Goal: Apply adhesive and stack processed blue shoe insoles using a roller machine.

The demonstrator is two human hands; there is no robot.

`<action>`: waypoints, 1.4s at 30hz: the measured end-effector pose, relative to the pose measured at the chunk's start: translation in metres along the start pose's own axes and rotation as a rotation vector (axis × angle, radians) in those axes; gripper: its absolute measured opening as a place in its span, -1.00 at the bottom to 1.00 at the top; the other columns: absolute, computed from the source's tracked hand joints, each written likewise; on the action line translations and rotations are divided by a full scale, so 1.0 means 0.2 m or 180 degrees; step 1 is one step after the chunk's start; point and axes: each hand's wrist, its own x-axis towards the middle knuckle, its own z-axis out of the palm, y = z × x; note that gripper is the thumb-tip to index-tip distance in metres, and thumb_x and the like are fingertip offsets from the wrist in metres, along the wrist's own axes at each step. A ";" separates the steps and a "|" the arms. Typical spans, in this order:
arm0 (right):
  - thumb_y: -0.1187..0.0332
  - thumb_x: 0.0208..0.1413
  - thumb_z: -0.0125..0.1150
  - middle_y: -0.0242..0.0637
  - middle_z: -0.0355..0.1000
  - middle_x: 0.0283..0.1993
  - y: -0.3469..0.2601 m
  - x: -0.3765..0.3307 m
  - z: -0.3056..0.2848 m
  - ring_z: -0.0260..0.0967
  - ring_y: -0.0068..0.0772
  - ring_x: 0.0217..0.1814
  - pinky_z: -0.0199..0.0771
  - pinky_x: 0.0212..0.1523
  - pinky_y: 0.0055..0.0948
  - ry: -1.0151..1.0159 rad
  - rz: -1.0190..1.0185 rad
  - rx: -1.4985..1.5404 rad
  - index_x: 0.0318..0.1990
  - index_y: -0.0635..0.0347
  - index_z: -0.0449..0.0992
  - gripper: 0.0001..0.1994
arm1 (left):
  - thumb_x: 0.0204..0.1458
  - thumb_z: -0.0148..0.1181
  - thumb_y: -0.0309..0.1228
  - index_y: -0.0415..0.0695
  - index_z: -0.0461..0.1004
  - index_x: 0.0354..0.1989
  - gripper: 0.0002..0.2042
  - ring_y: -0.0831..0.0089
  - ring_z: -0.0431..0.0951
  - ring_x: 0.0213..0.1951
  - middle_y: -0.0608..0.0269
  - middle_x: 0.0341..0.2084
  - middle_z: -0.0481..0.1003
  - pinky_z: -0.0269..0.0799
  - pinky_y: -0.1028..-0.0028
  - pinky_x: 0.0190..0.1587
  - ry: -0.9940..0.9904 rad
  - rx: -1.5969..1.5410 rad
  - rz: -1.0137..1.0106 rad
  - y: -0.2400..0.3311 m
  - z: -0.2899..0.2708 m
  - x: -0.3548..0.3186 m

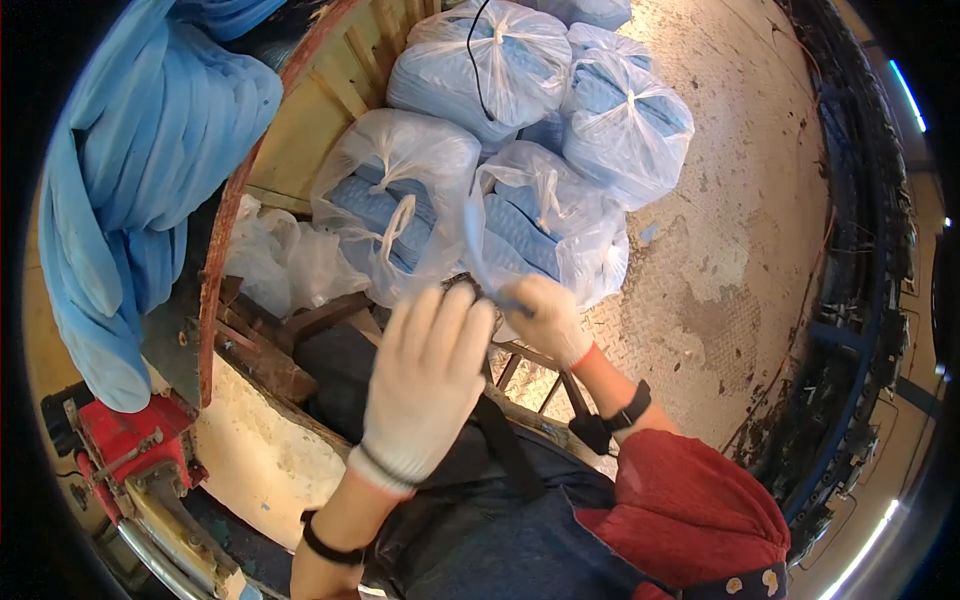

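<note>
My left hand [425, 385] wears a white knit glove with its back toward me. Its fingers stretch upward, nearly side by side, and nothing shows in them; the palm and thumb are hidden. Close by on the right, my right hand [547, 316], gloved the same way, is closed around a limp light blue strip [476, 248]. The strip hangs in front of the nearer plastic bags and blurs slightly at its edge. Behind the hands are a clear bag [400, 190] of blue goods with a twisted top and another bag [530, 205] with a tied neck.
More tied bags [480, 65] of blue goods stand farther back, beside another bag [628, 120] on the worn metal floor [725, 260]. Long light blue pieces [170, 130] lie heaped over a rust-edged board at left. A red machine part [135, 435] sits lower left; dark machinery [850, 270] lines the right.
</note>
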 end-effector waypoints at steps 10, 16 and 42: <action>0.17 0.17 0.14 -0.10 0.53 -0.13 0.52 0.30 0.01 0.49 0.01 -0.09 0.49 -0.05 -0.23 -0.0153 0.1471 0.0721 -0.15 0.20 0.53 -0.72 | 0.00 0.19 -0.40 -0.22 0.39 -0.12 -0.72 0.31 0.49 -0.29 0.02 -0.36 0.45 0.42 0.36 -0.13 -0.0764 -0.1285 -0.1160 -0.17 0.19 0.08; -0.01 -0.07 0.33 -0.01 0.52 -0.05 0.89 0.31 0.28 0.49 0.04 -0.01 0.50 -0.06 -0.12 -0.1457 0.2117 -0.1781 -0.04 0.16 0.47 -0.47 | 0.15 0.14 -0.40 -0.27 0.31 0.10 -0.62 0.44 0.48 -0.14 0.23 -0.12 0.46 0.40 0.47 -0.04 0.0627 -0.4691 -0.2792 -0.22 0.02 -0.01; 0.14 -0.18 0.40 0.00 0.42 -0.19 0.10 0.21 -0.22 0.44 0.01 -0.04 0.46 -0.06 -0.14 -0.0577 0.1263 -0.1729 -0.22 0.22 0.44 -0.57 | 0.15 0.07 -0.52 -0.21 0.15 0.24 -0.53 0.33 0.40 0.02 0.19 0.03 0.34 0.35 0.28 0.13 0.0961 -0.6655 -0.2809 -0.12 0.08 -0.09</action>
